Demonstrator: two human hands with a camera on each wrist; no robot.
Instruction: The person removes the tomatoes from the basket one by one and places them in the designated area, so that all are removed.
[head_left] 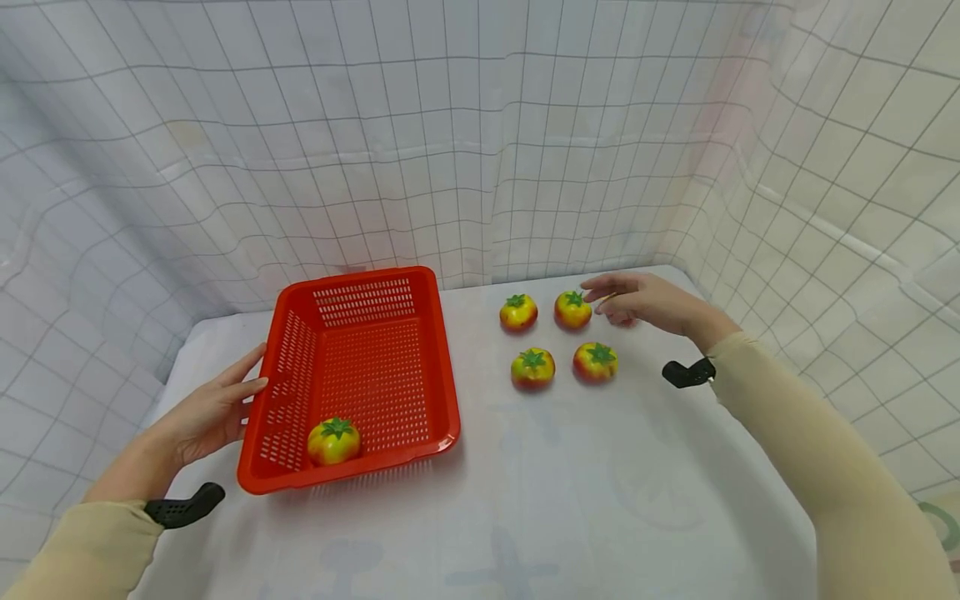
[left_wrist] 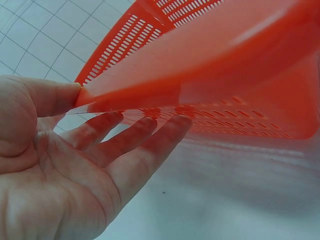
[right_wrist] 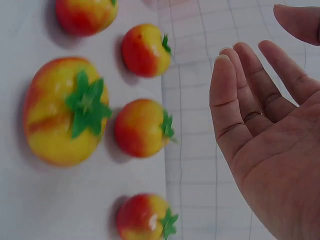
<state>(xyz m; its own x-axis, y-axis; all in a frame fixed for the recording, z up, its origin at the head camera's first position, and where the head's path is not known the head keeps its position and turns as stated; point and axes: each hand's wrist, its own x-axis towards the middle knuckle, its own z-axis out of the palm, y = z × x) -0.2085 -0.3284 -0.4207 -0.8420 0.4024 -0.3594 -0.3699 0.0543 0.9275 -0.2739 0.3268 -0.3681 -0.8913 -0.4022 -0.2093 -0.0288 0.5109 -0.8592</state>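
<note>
A red plastic basket (head_left: 441, 367) with slotted walls stands on the left, and one red-and-yellow tomato (head_left: 333, 442) with a green leafy top lies in its near left corner. My left hand (head_left: 213, 412) holds the basket's left rim; in the left wrist view the thumb is at the rim edge and the other fingers reach beneath it. On the right, my right hand (head_left: 637, 302) hovers beside the back row of tomatoes, fingers loosely bent, holding nothing. Nearest to it is a back tomato (head_left: 573, 311). Several tomatoes show in the right wrist view, including a large-looking one (right_wrist: 55, 117).
A white cloth-like surface (head_left: 555, 483) lies under everything. White checked curtains (head_left: 472, 142) close off the back and both sides. Two front tomatoes, one on the left (head_left: 532, 371) and one on the right (head_left: 595, 364), lie nearer than the back row.
</note>
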